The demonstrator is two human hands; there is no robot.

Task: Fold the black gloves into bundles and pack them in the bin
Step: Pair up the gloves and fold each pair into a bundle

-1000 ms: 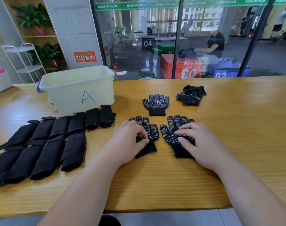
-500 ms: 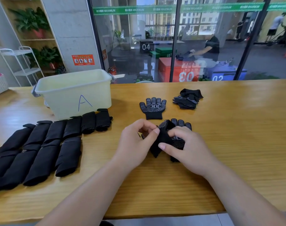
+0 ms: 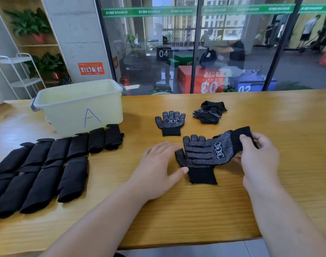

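L hand (image 3: 158, 169) lies flat on table (image 3: 186, 210), fingers straight and relaxed, grasping nothing; thumb tip touches the edge of the lower glove (image 3: 202, 176) just above its cuff. That glove lies palm-dots up, fingers pointing away from me, cuff toward me, at table centre. R hand (image 3: 258, 160) pinches the cuff of the upper glove (image 3: 219, 151) btwn thumb and fingers, cuff end raised off the wood at the right. Its dotted body is laid crosswise over the lower one, fingers pointing left, white logo patch visible. A third glove (image 3: 170, 123) lies flat behind them, apart from both, dots and logo up. To its right, a loose pile of gloves (image 3: 208, 113), not folded. Folded bundles (image 3: 47, 169) sit in two rows on the left side of the table, side by side and touching; the back row's right end is just in front of the bin (image 3: 80, 106). Bin is pale plastic w/ a blue "A" on its front wall, standing at back left. Can't see the bin floor from this angle.
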